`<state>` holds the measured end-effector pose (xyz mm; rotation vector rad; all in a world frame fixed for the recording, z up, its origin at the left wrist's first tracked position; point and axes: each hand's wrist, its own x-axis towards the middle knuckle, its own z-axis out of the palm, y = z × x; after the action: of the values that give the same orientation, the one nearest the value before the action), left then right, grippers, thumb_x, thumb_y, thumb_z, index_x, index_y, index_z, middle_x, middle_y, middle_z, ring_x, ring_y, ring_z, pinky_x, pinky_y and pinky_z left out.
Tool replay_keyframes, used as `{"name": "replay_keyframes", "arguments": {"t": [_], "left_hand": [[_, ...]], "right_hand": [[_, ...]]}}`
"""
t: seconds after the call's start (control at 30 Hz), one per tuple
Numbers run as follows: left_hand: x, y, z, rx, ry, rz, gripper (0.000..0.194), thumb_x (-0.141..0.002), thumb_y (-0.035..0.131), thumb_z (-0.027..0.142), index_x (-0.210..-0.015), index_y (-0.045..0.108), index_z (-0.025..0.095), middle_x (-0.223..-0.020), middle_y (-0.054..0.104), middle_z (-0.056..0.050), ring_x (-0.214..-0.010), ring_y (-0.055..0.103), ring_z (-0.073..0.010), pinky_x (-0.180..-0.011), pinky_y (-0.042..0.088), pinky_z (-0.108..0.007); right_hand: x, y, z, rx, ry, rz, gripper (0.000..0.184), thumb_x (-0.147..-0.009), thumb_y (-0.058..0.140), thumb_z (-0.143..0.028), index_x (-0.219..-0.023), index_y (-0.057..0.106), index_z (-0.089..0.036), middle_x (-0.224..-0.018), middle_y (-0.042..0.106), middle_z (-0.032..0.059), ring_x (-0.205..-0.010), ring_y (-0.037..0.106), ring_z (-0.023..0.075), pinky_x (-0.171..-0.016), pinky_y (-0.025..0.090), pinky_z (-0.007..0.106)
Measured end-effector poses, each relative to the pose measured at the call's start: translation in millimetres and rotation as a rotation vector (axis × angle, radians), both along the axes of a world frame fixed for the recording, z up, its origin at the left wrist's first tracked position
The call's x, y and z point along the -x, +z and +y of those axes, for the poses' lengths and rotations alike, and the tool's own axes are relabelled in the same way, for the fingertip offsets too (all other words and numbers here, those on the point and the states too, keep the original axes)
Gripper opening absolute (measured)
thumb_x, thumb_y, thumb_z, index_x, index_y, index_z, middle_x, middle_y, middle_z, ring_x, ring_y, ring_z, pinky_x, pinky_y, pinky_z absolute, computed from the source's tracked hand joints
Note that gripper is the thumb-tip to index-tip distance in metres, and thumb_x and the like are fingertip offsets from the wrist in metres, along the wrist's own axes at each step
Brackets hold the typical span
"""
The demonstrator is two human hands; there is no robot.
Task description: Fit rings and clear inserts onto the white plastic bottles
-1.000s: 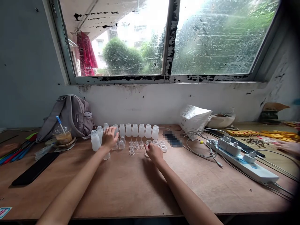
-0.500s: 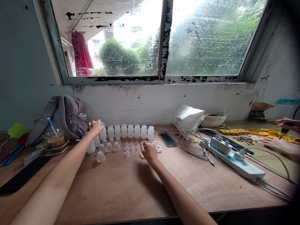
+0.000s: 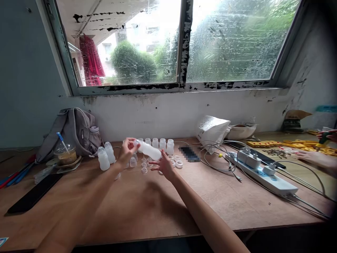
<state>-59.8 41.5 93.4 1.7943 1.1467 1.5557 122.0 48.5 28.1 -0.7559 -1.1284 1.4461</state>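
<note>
My left hand (image 3: 127, 151) grips a milky baby bottle (image 3: 150, 150) at its upper end, tilting it almost onto its side above the table. Beside the bottle's base is my right hand (image 3: 166, 166), its fingers spread; whether it touches the bottle I cannot tell. Behind them stands a row of open-necked bottles (image 3: 170, 147), partly hidden. Two capped bottles (image 3: 103, 159) stand to the left. Clear dome caps (image 3: 133, 161), clear teats (image 3: 144, 168) and white rings (image 3: 179, 164) lie around my hands, some covered by them.
At left are a grey backpack (image 3: 75, 130), an iced drink cup (image 3: 65, 154) and a black slab (image 3: 35, 193). At right are a phone (image 3: 190, 154), cables, a power strip (image 3: 273, 181) and a white bag (image 3: 212, 131). Another person's hand (image 3: 308, 157) works near yellow parts (image 3: 297, 147).
My left hand has come right from the left end of the bottle row, bringing a bottle with it. My right hand has lifted off the rings and spread its fingers.
</note>
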Motion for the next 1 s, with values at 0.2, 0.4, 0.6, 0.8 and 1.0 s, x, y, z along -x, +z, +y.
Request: {"name": "replay_keyframes", "arguments": {"t": [0.2,0.4,0.6,0.8,1.0], "left_hand": [[-28,-81.7,-11,0.250,-0.129,-0.230,0.036,-0.069,0.057,0.041,-0.092,0.044,0.016,-0.080,0.054,-0.003,-0.069,0.056,-0.0120,-0.060,0.046,-0.023],[-27,-103.7,-9,0.411,-0.322,-0.023,0.041,-0.064,0.061,0.045,-0.088,0.046,0.016,-0.065,0.052,0.003,-0.037,0.042,-0.0034,-0.035,0.028,-0.016],[-19,-95.0,-12,0.537,-0.410,0.011,0.042,-0.071,0.046,0.055,-0.081,0.048,0.015,-0.070,0.057,-0.001,-0.033,0.037,-0.0017,-0.033,0.019,-0.016],[-18,-76.5,-18,0.619,-0.461,0.010,0.049,-0.074,0.036,0.059,-0.073,0.051,0.013,-0.047,0.044,0.004,-0.031,0.026,-0.0027,-0.034,0.013,-0.018],[-14,-65.0,-24,0.621,-0.277,0.122,0.052,-0.075,0.027,0.061,-0.076,0.051,0.015,-0.041,0.031,0.007,-0.034,0.024,-0.0067,-0.036,0.015,-0.019]], "right_hand": [[-10,-10.4,10,-0.147,-0.436,-0.393,0.031,-0.067,0.049,-0.048,-0.063,0.054,-0.017,-0.057,0.053,0.0014,-0.052,0.048,0.0143,-0.037,0.033,0.021],[-18,-11.7,11,-0.491,-0.492,-0.730,0.026,-0.070,0.047,-0.038,-0.055,0.055,-0.018,-0.056,0.056,0.0007,-0.054,0.048,0.0134,-0.050,0.034,0.022],[-19,-5.8,8,-0.579,-0.439,-0.705,0.026,-0.073,0.045,-0.035,-0.057,0.055,-0.017,-0.057,0.056,0.0002,-0.055,0.048,0.0125,-0.051,0.033,0.021],[-21,-5.7,9,-0.595,-0.427,-0.658,0.027,-0.074,0.045,-0.036,-0.058,0.055,-0.016,-0.054,0.053,-0.0006,-0.053,0.046,0.0117,-0.050,0.032,0.021],[-21,-4.8,9,-0.597,-0.443,-0.642,0.031,-0.075,0.043,-0.040,-0.061,0.056,-0.016,-0.057,0.054,0.0005,-0.055,0.047,0.0126,-0.051,0.032,0.021]]}}
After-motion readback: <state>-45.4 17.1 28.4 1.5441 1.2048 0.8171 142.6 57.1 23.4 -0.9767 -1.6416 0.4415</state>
